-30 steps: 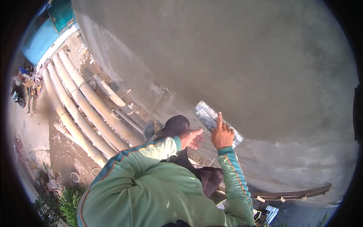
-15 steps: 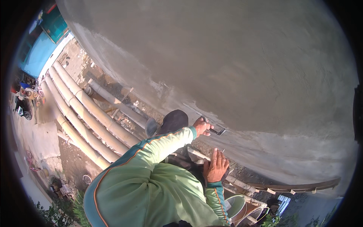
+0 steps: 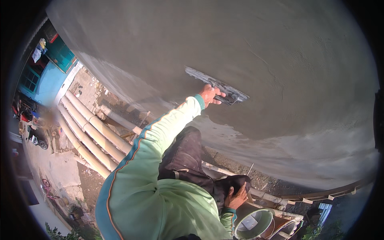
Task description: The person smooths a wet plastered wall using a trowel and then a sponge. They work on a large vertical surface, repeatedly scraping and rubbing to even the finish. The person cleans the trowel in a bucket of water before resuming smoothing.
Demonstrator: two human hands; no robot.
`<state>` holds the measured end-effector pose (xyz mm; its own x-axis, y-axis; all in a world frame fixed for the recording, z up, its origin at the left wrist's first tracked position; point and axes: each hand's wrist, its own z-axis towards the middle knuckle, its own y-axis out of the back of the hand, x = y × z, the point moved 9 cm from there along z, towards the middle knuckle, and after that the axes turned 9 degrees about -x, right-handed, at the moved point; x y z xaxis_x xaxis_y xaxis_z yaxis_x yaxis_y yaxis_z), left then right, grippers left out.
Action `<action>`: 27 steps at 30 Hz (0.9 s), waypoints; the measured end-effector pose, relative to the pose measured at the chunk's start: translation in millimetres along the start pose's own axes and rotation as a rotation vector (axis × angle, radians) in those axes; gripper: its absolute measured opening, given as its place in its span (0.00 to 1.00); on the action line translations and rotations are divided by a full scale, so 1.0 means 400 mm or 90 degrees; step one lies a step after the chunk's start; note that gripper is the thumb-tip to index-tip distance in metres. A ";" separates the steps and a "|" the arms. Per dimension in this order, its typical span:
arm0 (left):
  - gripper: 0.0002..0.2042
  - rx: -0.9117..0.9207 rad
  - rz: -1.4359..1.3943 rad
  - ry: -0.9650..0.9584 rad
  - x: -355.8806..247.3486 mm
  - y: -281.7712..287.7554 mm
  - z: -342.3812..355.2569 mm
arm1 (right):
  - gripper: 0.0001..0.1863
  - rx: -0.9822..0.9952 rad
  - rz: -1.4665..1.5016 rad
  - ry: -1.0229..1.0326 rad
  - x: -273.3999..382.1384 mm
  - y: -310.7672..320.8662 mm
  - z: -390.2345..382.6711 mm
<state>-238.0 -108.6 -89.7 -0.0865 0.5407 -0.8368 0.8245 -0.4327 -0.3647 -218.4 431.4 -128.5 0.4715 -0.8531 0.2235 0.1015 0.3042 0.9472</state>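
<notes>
My left hand (image 3: 211, 95) is closed round the handle of a long, flat plastering trowel (image 3: 216, 85). The blade lies against the wet grey wall (image 3: 280, 52), slanting down to the right. My left arm is stretched out, its green sleeve in sunlight. Lower down on the right, my right hand (image 3: 237, 197) rests on my dark-trousered knee (image 3: 232, 183), holding nothing, with its fingers extended. Just below that hand stands a green-rimmed bucket (image 3: 267, 218), with something pale and flat inside.
Thick bamboo poles (image 3: 98, 127) run along the left, above the ground. A timber rail (image 3: 320, 197) curves along the wall's foot at the right. A blue building (image 3: 50, 82), a motorcycle (image 3: 38, 138) and a pink bicycle (image 3: 48, 188) are farther off at the left.
My left hand has carried the trowel up from the wall's lower edge onto the darker plaster. My right hand has dropped onto my knee, and more of the bucket shows.
</notes>
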 end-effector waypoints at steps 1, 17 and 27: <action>0.24 -0.002 -0.024 0.001 -0.119 -0.034 -0.054 | 0.44 0.033 0.016 -0.004 0.000 -0.008 0.003; 0.20 0.084 0.122 -0.166 -0.344 -0.053 -0.296 | 0.40 0.025 0.069 -0.036 -0.020 -0.011 0.036; 0.27 0.056 -0.034 0.112 0.403 -0.073 0.071 | 0.40 0.030 0.024 -0.041 -0.017 -0.018 0.033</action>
<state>-292.0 -29.2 -225.7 -0.0231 0.6787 -0.7340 0.7686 -0.4575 -0.4472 -234.0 429.5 -133.7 0.4164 -0.8673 0.2728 0.0428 0.3184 0.9470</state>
